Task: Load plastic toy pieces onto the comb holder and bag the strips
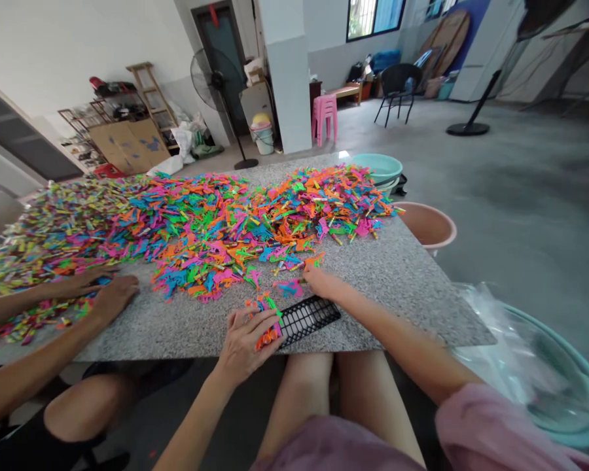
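Observation:
A black plastic grid tray [310,320] lies at the table's near edge, above my lap. Small bright toy guns [269,337] in orange, pink and green fill its left end. My left hand [248,340] curls over that end, fingers closed on the tray and the toy guns in it. Past the tray's far side, my right hand [321,282] has its fingers pinched together at an orange toy gun [315,260]. A few blue and pink toy guns [289,288] lie just left of those fingers. The fingertips of my right hand are partly hidden.
A wide heap of coloured toy guns [235,229] covers the far side of the speckled stone table [383,288]. At left, another person's hands [112,297] rest by smaller pieces. Basins [427,226] and a plastic bag [510,347] stand off the table's right edge.

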Demonstrator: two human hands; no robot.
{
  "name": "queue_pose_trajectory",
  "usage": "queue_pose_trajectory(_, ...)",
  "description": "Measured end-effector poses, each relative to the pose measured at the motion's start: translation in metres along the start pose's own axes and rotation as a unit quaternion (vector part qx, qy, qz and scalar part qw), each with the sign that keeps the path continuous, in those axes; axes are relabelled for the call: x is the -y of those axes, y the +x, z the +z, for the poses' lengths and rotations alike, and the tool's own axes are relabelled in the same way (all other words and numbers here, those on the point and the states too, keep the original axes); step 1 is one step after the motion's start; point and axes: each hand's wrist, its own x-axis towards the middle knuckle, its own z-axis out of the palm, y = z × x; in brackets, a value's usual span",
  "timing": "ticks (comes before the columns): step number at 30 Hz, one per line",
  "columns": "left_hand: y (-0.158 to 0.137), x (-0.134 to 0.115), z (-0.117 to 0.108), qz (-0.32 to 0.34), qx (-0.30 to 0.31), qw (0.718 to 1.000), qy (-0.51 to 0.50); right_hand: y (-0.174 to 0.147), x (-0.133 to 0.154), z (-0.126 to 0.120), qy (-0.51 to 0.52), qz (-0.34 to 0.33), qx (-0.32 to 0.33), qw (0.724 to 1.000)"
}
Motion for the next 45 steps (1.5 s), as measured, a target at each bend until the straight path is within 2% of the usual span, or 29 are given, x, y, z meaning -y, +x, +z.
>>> queue_pose_trajectory(3, 0.006, -0.002, -0.005, 0.025, 0.025, 0.999, -0.006, -0.022, 0.006, 0.006, 0.144, 0.035, -0.016, 0.989)
queue_pose_trajectory(7, 0.009, 0.003, -0.005, 0.033, 0.093, 0.994, -0.051, -0.064, 0.037, 0.035, 0.394, 0.041, 0.023, 0.918)
queue_pose_trajectory(9, 0.007, 0.004, -0.002, 0.028, 0.092, 0.993, -0.064, -0.078, 0.056, 0.05, 0.455, 0.048, 0.005, 0.889)
queue_pose_trajectory(10, 0.005, 0.004, 0.0, 0.024, 0.084, 0.994, -0.069, -0.081, 0.064, 0.056, 0.465, 0.055, -0.009, 0.884)
queue_pose_trajectory(12, 0.003, 0.004, 0.004, 0.015, 0.066, 0.994, -0.082, -0.082, 0.076, 0.063, 0.429, 0.062, -0.03, 0.901)
queue_pose_trajectory(15, 0.0, 0.003, 0.008, 0.003, 0.042, 0.993, -0.106, -0.076, 0.082, 0.063, 0.282, 0.06, -0.037, 0.957)
queue_pose_trajectory(18, -0.001, 0.002, 0.011, -0.006, 0.032, 0.991, -0.126, -0.07, 0.081, 0.057, 0.192, 0.05, -0.015, 0.98)
queue_pose_trajectory(23, 0.0, 0.001, 0.013, -0.01, 0.019, 0.991, -0.133, -0.067, 0.082, 0.044, 0.177, 0.068, -0.001, 0.982)
queue_pose_trajectory(28, -0.001, 0.0, 0.014, -0.015, 0.02, 0.989, -0.143, -0.063, 0.081, 0.045, 0.155, 0.057, -0.011, 0.986)
queue_pose_trajectory(33, -0.002, 0.001, 0.014, -0.017, 0.023, 0.99, -0.137, -0.062, 0.082, 0.045, 0.089, 0.058, 0.034, 0.994)
queue_pose_trajectory(39, -0.002, 0.001, 0.014, -0.017, 0.021, 0.988, -0.152, -0.063, 0.09, 0.035, 0.09, 0.068, 0.074, 0.991)
queue_pose_trajectory(45, -0.001, 0.0, 0.017, -0.032, -0.008, 0.988, -0.153, -0.066, 0.1, 0.028, 0.074, 0.09, 0.107, 0.987)
